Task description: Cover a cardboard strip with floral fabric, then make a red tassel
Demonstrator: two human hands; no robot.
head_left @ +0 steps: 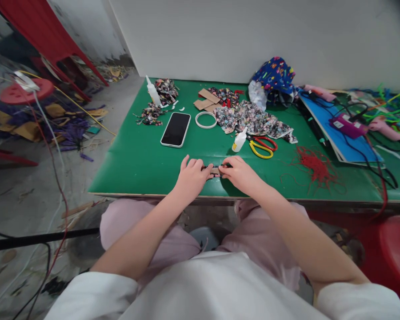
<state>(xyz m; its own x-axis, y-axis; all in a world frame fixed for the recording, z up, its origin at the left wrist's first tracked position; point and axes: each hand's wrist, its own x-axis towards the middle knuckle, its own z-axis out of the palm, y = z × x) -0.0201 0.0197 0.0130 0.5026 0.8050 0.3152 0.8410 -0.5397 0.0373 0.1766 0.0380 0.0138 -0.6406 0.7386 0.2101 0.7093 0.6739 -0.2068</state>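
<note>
A small strip of brown cardboard with dark floral fabric along its edges lies near the front edge of the green table. My left hand pinches its left end, thumb and fingers closed together. On the other end, my right hand is closed too, its fingertips pressing the fabric. Fingers hide both ends of the strip. Just beyond my right hand stands a small white glue bottle, beside scissors with one red and one yellow handle.
A phone, a white ring, cardboard pieces and floral fabric lie farther back. Another glue bottle is at the back left. Red threads, a blue folder and pink glue guns occupy the right.
</note>
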